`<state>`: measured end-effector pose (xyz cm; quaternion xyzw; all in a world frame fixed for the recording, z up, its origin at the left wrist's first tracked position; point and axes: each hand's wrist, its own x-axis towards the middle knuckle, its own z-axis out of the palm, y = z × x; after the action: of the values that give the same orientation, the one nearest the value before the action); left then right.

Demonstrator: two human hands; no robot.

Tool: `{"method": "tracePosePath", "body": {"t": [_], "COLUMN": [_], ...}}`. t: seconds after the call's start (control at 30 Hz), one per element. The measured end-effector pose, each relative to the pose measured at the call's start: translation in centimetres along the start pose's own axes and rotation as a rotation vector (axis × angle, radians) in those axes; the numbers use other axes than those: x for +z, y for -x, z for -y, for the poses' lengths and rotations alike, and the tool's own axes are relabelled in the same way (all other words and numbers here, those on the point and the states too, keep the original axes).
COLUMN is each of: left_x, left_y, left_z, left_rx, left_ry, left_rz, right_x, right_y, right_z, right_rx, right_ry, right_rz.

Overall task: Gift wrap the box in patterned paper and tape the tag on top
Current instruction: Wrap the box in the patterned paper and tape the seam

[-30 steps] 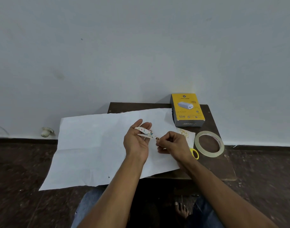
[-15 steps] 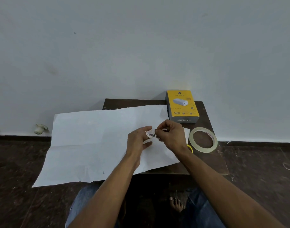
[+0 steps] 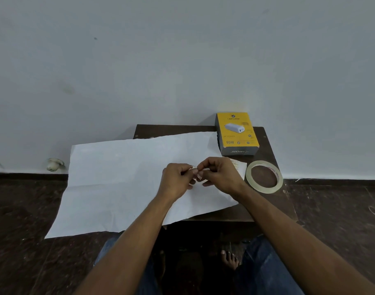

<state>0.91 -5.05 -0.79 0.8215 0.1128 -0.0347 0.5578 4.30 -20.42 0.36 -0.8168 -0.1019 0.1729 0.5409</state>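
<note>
Left hand [image 3: 175, 179]: fingers curled, pinching one end of a small patterned strip [image 3: 196, 175] above the paper.
Right hand [image 3: 221, 175]: fingers curled, pinching the other end of the same strip; the two hands meet at the fingertips.
Strip: mostly hidden between the fingers; whether it is the tag or a paper offcut cannot be told.
Box [image 3: 237, 134]: yellow carton, lying flat at the far right of the small table [image 3: 269, 145], unwrapped, just beside the sheet's far corner, not on it.
Paper [image 3: 127, 177]: large sheet spread plain side up, creased, overhanging the table on the left and the near edge, where it has no support.
Tape roll [image 3: 264, 176]: clear, flat on the table, just right of the right hand, well within reach.
Printed slip [image 3: 238, 167]: partly under the right hand, at the sheet's right edge; detail too small to read.
Stage, judged: preparation only; wrapping not yet begun.
Risk 1: the overhanging sheet could slide or tear if a forearm drags across it, since only part rests on the table.
Risk 2: the thin strip could crumple or rip under opposed pinches if pulled apart.
Risk 3: the box sits near the table's far edge; a careless reach may push it against the wall or off the side.
Risk 4: existing creases may show through the finished wrap.
</note>
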Motion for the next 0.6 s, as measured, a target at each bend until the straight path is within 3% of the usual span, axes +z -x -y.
{"method": "tracePosePath", "body": {"t": [0.1, 0.23, 0.43, 0.6], "left_x": [0.0, -0.4, -3.6, -7.1], "left_y": [-0.8, -2.4, -7.2, -12.9], "left_z": [0.4, 0.8, 0.7, -0.6], "left_rx": [0.030, 0.035, 0.037, 0.107], "left_ry": [-0.165, -0.242, -0.262, -0.406], "left_rz": [-0.058, -0.212, -0.344, -0.419], "right_x": [0.3, 0.9, 2.5, 4.4], "right_y": [0.0, -0.5, -0.7, -0.9], "right_z": [0.0, -0.6, -2.5, -5.4], "right_rx": [0.015, -0.092, -0.284, -0.469], "right_ry": [0.021, 0.311, 0.716, 0.762], "right_rz": [-0.017, -0.182, 0.005, -0.144]}}
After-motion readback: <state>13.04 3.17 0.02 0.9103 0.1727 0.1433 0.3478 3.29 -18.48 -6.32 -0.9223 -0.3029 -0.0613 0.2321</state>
